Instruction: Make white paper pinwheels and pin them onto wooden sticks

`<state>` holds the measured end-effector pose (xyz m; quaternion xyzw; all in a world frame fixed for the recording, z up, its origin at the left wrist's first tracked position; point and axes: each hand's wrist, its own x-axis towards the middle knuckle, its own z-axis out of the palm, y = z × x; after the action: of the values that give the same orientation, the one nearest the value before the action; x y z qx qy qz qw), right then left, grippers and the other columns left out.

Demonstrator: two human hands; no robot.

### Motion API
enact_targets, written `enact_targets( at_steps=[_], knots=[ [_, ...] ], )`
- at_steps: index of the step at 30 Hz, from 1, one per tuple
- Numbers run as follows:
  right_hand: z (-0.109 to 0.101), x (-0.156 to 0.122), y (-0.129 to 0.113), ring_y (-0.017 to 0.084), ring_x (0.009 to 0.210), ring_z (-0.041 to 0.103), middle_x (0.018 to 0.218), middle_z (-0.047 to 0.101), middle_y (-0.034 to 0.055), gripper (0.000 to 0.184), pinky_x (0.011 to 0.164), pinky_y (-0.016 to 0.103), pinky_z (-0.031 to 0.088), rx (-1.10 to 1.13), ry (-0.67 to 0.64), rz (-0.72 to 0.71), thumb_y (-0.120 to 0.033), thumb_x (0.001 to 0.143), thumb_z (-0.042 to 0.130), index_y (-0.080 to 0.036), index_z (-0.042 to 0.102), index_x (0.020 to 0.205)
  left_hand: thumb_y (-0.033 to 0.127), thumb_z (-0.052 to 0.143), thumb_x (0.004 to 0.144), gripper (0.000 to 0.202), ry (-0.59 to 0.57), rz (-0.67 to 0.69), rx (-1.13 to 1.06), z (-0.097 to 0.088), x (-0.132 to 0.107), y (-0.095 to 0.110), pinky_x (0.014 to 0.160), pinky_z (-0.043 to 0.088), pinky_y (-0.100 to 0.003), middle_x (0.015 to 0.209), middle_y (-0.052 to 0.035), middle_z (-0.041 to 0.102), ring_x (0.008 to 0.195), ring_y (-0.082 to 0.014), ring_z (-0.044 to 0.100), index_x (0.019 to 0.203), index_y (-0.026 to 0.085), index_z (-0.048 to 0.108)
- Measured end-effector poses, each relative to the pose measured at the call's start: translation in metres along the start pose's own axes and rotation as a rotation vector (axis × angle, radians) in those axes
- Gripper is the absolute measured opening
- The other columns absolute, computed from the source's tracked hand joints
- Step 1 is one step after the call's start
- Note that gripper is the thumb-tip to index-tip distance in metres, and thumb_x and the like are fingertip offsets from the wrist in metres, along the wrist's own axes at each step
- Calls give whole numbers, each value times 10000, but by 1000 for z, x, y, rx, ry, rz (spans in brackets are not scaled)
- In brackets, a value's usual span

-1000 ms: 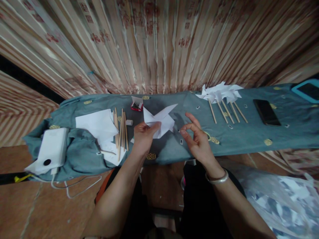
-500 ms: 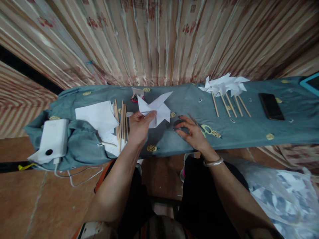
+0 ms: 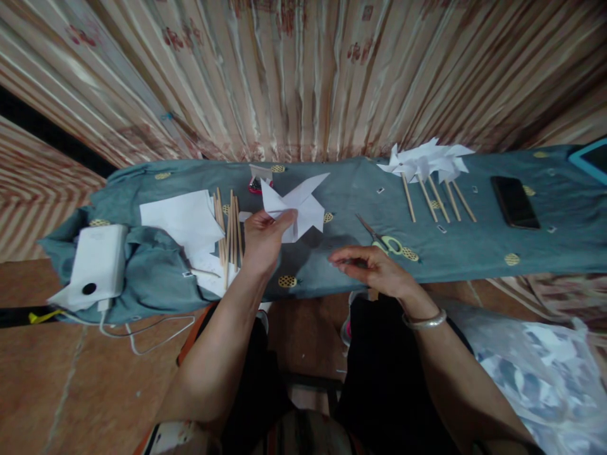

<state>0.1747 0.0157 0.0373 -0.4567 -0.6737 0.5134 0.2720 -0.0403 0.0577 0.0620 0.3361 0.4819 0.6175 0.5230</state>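
My left hand [image 3: 266,240] is closed, its thumb and fingers pinching a white paper pinwheel [image 3: 306,205] near its centre, above the cloth. Over the front part of the table, my right hand [image 3: 372,268] has its thumb and fingertips brought together. Whatever lies between those fingertips is too small to make out. Just beyond the right hand are scissors [image 3: 386,241] with pale green handles. A small red box of pins [image 3: 256,185], its lid up, sits behind the left hand. Wooden sticks [image 3: 230,227] lie to the left of that hand.
White paper sheets [image 3: 183,218] and a white power bank [image 3: 99,262] with a cable are on the left. Finished pinwheels on sticks [image 3: 431,164] and a dark phone [image 3: 515,202] lie to the right. A plastic bag [image 3: 540,373] stands on the floor.
My right hand has moved down towards the table's front edge, its fingers now closer together, uncovering the scissors. The left hand still holds the pinwheel in nearly the same place.
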Motion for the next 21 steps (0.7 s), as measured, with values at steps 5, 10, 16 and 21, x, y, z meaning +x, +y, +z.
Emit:
enact_targets(
  at_steps=[5, 10, 16, 21],
  knots=[
    [-16, 4, 10, 166, 708, 644, 774, 724, 26, 217, 647, 306, 504, 121, 99, 87, -407, 719, 764, -206, 732, 792, 277, 842, 538, 187, -13, 4, -14, -1, 1, -2, 627, 494, -263, 666, 4, 720, 641, -142, 644, 668, 198, 733],
    [-19, 5, 8, 160, 724, 656, 834, 745, 51, 268, 604, 280, 476, 200, 99, 160, -431, 772, 723, -197, 715, 903, 259, 839, 536, 173, -11, -4, -22, -1, 2, -4, 633, 499, -265, 663, 3, 722, 641, -141, 643, 668, 204, 741],
    [-12, 7, 4, 131, 709, 641, 773, 709, -2, 346, 692, 285, 511, 356, 93, 168, -398, 598, 876, -204, 648, 772, 261, 844, 533, 180, -27, 4, -33, -2, 1, -3, 635, 495, -258, 668, 8, 724, 634, -132, 634, 672, 207, 742],
    [-8, 9, 5, 129, 612, 608, 672, 678, 0, 378, 618, 291, 506, 326, 67, 169, -506, 624, 847, -193, 662, 727, 266, 835, 547, 163, -9, -8, 3, -2, 0, -2, 629, 495, -268, 663, 4, 717, 648, -146, 638, 652, 204, 727]
  ],
)
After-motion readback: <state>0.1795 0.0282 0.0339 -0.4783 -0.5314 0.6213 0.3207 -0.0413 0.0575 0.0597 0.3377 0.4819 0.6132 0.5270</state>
